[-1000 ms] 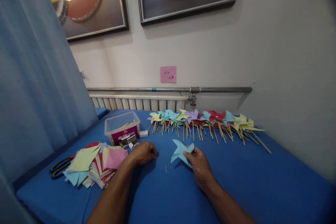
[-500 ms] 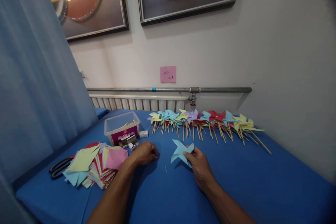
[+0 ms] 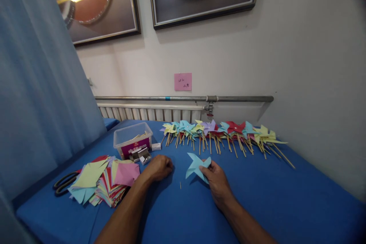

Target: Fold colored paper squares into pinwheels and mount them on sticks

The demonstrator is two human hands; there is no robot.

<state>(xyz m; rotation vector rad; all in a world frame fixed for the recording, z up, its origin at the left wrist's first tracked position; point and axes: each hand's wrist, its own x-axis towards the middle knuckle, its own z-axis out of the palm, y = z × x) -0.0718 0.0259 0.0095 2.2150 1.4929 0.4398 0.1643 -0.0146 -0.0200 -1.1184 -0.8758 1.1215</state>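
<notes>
A light blue paper pinwheel (image 3: 195,165) is pinched at its right side between the thumb and fingers of my right hand (image 3: 215,179), held just over the table. My left hand (image 3: 160,167) rests on the blue tablecloth with its fingers curled together; whatever they may hold is hidden. Between the hands a short thin wooden sliver (image 3: 180,185) lies on the cloth. Beyond my left wrist stands an opened small box (image 3: 145,157) with shiny metal bits in it. A stack of cut paper sheets in several colours (image 3: 108,181) lies left of my left forearm.
A clear plastic tub (image 3: 133,139) with wooden sticks stands at the back left, a small white box (image 3: 156,146) beside it. Black-handled scissors (image 3: 64,183) lie partly under the paper. Finished pinwheels on sticks (image 3: 211,133) line the back, and a blue curtain (image 3: 42,65) hangs at left.
Almost nothing differs. The curled fingers of my left hand have shifted very slightly, while my right hand keeps the pinwheel in the same place.
</notes>
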